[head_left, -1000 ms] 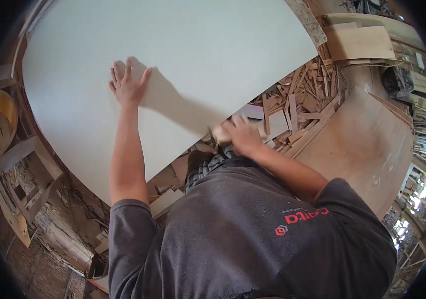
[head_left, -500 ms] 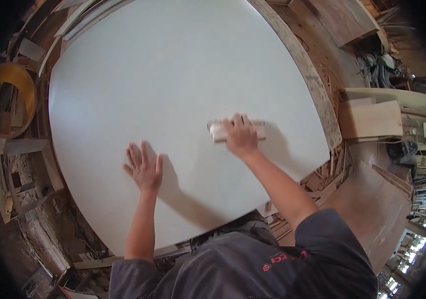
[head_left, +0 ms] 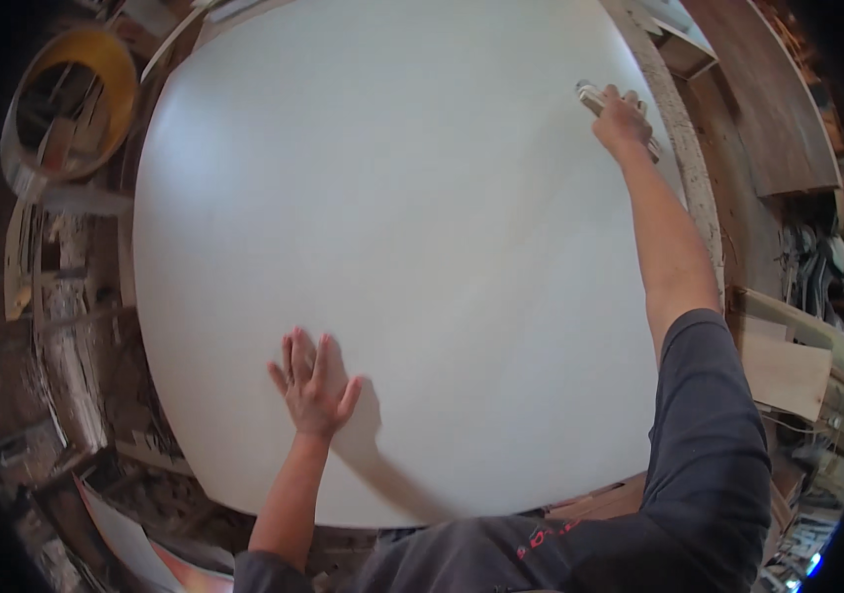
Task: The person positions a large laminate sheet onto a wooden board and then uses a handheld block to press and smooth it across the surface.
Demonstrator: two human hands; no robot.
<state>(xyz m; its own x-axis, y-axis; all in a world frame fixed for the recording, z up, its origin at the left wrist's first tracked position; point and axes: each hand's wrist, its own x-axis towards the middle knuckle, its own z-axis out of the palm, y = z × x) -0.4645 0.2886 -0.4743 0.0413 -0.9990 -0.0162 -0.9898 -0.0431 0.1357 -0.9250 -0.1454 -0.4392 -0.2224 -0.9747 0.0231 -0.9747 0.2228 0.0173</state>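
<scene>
Head view: your left hand lies spread flat on the white panel. Your right hand grips a small block near its far edge.

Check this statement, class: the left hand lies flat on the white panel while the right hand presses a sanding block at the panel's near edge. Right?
Not quite. The head view shows the right hand with the sanding block at the far edge of the white panel. The left hand does lie flat.

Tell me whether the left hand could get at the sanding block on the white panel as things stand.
Probably not without shifting. The left hand lies flat on the near part of the white panel, while the sanding block sits at the far right edge under the right hand. Nothing lies between them; the span looks too long.
</scene>
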